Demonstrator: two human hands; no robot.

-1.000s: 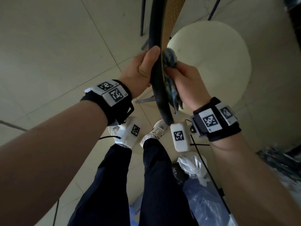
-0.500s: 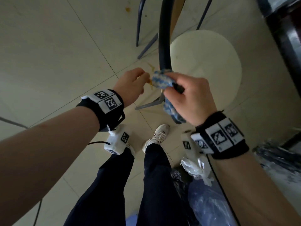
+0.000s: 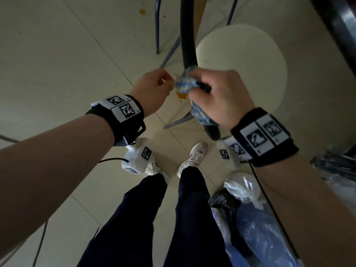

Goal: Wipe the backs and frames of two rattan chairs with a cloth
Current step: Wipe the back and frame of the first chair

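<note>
I look straight down on a chair whose black curved back frame (image 3: 187, 35) runs from the top of the view to my hands, with a strip of tan rattan (image 3: 200, 14) beside it and a round cream seat (image 3: 246, 60) to the right. My right hand (image 3: 221, 95) is shut on a blue and white cloth (image 3: 185, 83), wrapped around the frame's lower stretch. My left hand (image 3: 154, 89) hovers just left of the cloth, fingers curled loosely, off the frame and holding nothing.
Thin dark chair legs (image 3: 157, 26) stand on the pale tiled floor (image 3: 67, 54). My feet in white shoes (image 3: 194, 158) are below the chair. Plastic bags (image 3: 242, 189), white and blue, lie at the lower right. A dark piece of furniture (image 3: 339, 26) fills the upper right.
My left hand has let go of the black frame and drawn back to the left. My right hand with the cloth has slid down along the frame toward me.
</note>
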